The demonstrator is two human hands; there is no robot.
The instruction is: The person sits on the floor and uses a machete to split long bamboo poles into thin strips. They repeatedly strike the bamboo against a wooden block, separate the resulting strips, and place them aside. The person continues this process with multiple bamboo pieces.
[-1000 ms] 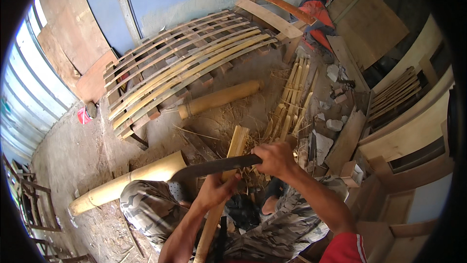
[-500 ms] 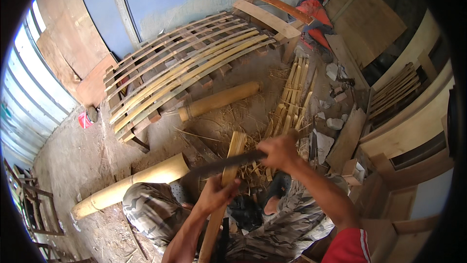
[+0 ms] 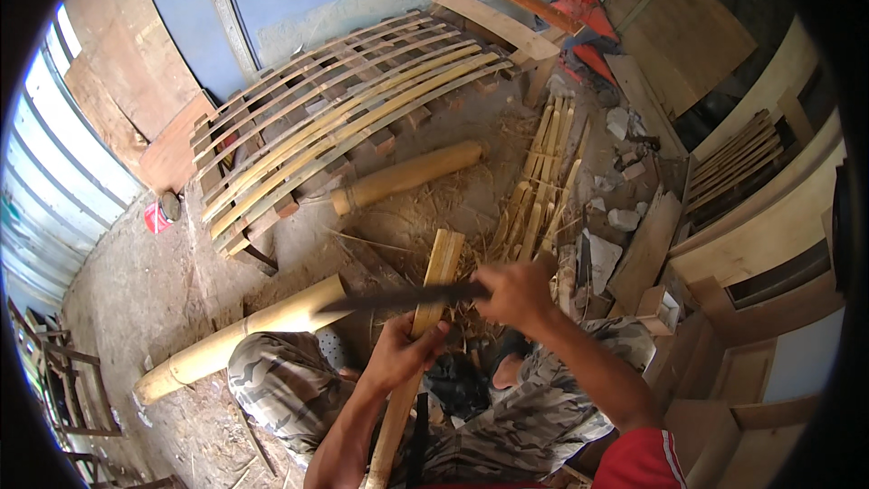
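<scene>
My left hand [image 3: 404,352] is wrapped around a split bamboo strip [image 3: 441,265], which slants up and away from my lap. In my right hand [image 3: 517,294] is a machete [image 3: 387,298], gripped by its handle. Its dark blade points left and crosses the strip just beyond my left hand. Pale shavings and thin fibres lie on the ground around the strip's far end. A thick bamboo pole [image 3: 240,337] rests on the ground to the left, by my knee.
Ahead lies another bamboo pole [image 3: 412,178]. Behind it, several long strips lie across a low rack [image 3: 339,127]. A bundle of split strips [image 3: 546,168] is at right, beside rubble [image 3: 623,219] and boards. A red can [image 3: 161,215] stands far left.
The machete blade has levelled out, its tip now farther left. My right hand has shifted slightly left and down. The strip's far end sits a little higher in view.
</scene>
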